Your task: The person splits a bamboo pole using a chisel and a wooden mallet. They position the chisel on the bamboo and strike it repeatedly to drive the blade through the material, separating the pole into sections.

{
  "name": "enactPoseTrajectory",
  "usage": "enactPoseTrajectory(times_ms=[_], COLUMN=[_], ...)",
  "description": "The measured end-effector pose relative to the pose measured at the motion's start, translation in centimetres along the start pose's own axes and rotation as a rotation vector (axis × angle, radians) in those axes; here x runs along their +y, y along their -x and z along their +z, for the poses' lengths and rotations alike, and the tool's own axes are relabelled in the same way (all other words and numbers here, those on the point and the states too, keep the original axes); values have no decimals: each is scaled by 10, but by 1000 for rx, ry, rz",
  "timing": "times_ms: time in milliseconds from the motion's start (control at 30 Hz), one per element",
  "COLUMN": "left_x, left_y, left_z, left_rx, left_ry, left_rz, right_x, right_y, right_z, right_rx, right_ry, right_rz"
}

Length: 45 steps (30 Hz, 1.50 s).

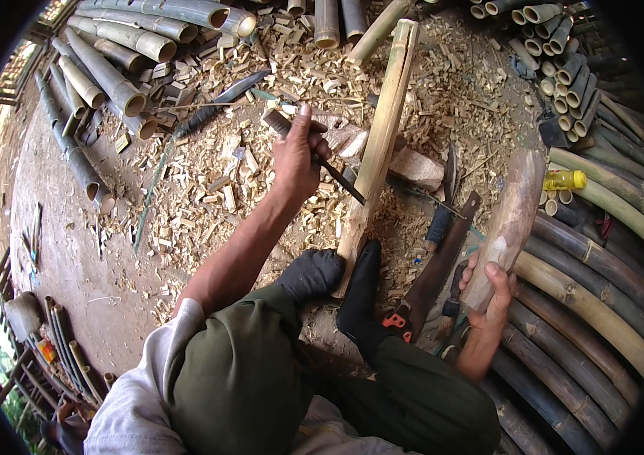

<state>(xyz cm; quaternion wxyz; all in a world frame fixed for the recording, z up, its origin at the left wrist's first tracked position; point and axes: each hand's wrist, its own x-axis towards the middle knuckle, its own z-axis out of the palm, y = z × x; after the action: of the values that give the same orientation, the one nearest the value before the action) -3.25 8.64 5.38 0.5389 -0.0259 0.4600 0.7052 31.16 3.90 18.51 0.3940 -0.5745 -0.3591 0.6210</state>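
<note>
A chisel [346,185] with a ribbed dark handle is gripped in my left hand [298,152]. Its blade slants down to the right, and the tip meets the face of a long split bamboo piece [384,129]. That piece lies lengthwise in front of me, its near end held between my two dark-socked feet [313,274]. My right hand [490,290] is wrapped around the narrow lower end of a thick wooden club [515,216], raised to the right, apart from the chisel. Under the bamboo piece rests a rough wood block [417,168].
A handsaw [443,262] with an orange-marked handle and a knife with a wrapped handle [439,226] lie right of my feet. A long dark blade [242,87] lies among wood chips [193,216]. Bamboo poles [591,292] line the right, near a yellow bottle [565,180]; more [106,72] lie far left.
</note>
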Motion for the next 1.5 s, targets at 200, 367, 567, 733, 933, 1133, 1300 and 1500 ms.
enactPoseTrajectory(times_ms=[200, 367, 567, 733, 933, 1133, 1300, 1500], left_x=[-18, -20, -51, -33, -42, -32, -20, -30], left_y=[29, 56, 46, 54, 47, 22, -31, -62], left_z=[47, 82, 85, 80, 73, 65, 15, -4], left_rx=[-46, -196, -171, -191, -222, -205, -188, -209], left_ry=[-579, -673, -614, -662, -645, -414, 30, 161], left_rz=[249, 325, 960, 274, 338, 180, -161, -290], right_x=[-120, -155, -138, -181, -161, -122, -112, -113], right_y=[-19, -58, -42, -22, -43, -55, -62, -51], right_z=[50, 117, 162, 152, 158, 144, 119, 116], right_rx=[-36, -133, -618, -374, -390, -389, -497, -487], right_ry=[457, 397, 1596, 1010, 1297, 1280, 652, 466], right_rz=[-488, -910, -310, -783, -374, -471, -407, -225])
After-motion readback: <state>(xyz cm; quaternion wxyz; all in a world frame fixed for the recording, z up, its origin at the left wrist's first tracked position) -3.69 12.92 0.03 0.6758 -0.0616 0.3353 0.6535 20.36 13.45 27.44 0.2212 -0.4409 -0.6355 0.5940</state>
